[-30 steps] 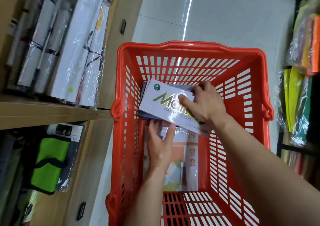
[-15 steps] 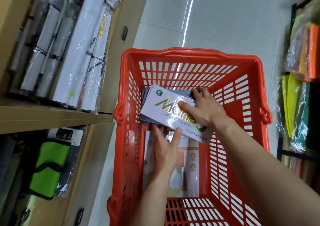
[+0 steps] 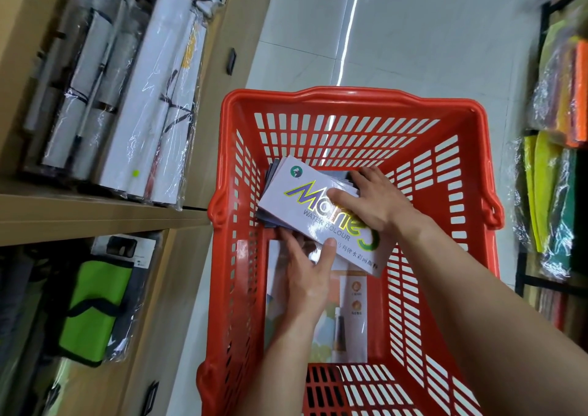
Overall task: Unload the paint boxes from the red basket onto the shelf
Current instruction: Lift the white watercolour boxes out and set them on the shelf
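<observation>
a red basket (image 3: pixel 350 102) fills the middle and lower part of the frame, standing on a pale tiled floor (image 3: pixel 429 33). inside it, toward its upper left corner, a stack of paint boxes (image 3: pixel 294 197) is held tilted, close to the basket's left wall. the top box is pale lilac with big purple and yellow lettering and the words "water colour". darker boxes (image 3: pixel 270 177) show beneath it at the upper left edge.

the right hand (image 3: pixel 381 202) comes in from the lower right and grips the stack at its far side. its thumb lies flat on the top box and its fingers (image 3: pixel 366 173) curl over the far edge. the left hand (image 3: pixel 305 275) reaches up from the bottom of the frame and holds the near edge, thumb pressed on the lilac box and the other fingers tucked under the stack. whether the stack rests on anything below cannot be told.

under both hands another flat box (image 3: pixel 353 317), printed with an orange and green picture and a paint tube, lies on the basket's floor.

at the left of the frame a wooden shelf (image 3: pixel 95 215) carries rolls of white paper (image 3: pixel 143 103) wrapped in clear plastic. below it sits a lime green bag (image 3: pixel 92 307). at the right edge a dark rack (image 3: pixel 519 269) holds yellow, green and orange sheets (image 3: pixel 537 192) in plastic.
</observation>
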A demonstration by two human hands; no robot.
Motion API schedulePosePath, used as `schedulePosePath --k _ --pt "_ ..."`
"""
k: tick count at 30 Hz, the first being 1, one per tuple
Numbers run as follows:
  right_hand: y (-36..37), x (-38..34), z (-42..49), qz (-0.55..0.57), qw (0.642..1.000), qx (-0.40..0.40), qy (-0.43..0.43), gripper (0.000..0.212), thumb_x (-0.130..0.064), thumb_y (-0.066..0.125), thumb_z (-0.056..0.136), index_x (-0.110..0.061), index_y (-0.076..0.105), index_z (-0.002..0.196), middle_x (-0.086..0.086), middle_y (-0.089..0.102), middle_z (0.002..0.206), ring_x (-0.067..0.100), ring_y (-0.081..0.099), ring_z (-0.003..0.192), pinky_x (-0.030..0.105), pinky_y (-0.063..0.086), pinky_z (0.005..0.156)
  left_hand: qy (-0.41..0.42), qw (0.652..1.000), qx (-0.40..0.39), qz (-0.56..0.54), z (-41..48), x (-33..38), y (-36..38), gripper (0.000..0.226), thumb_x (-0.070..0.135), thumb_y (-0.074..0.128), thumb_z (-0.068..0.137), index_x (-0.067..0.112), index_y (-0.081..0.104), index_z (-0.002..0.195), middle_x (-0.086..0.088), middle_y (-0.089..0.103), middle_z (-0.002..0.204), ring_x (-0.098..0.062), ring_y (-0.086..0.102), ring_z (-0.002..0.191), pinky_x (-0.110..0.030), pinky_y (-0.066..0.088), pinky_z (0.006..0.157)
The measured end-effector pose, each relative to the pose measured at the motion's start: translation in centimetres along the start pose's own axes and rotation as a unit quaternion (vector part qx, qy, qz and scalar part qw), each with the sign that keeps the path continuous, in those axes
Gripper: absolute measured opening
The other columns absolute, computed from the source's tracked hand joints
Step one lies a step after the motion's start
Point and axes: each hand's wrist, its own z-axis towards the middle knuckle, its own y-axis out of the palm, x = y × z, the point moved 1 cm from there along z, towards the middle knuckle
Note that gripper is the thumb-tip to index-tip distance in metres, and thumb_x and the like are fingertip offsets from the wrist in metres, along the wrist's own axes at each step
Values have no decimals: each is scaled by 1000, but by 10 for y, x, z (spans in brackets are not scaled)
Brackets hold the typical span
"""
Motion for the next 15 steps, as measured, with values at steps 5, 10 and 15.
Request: schedulePosePath --k 5,10,15 --pt "-4 -1 6 33 999 -7 14 95 -89 43 78 -22 51 145 5 52 139 29 49 134 46 40 108 -6 1000 -6 -5 -1 3 2 92 19 68 99 24 5 165 -7 58 150 -24 59 135 -49 45 115" --pt "-4 -2 6 26 999 -27 40 115 -98 26 59 -27 52 145 8 49 138 32 50 133 46 40 103 -3 1000 -16 -3 -3 5 1 92 23 67 100 26 3 166 -3 57 152 -18 58 135 -43 45 116" --pt "0 0 7 32 999 -25 21 101 -97 29 64 -35 55 139 0 57 148 27 54 132 46 42 101 -7 1000 -18 -14 -2 6 4 94 33 69 96 28 6 165 -4 58 151 -20 58 136 -45 44 116"
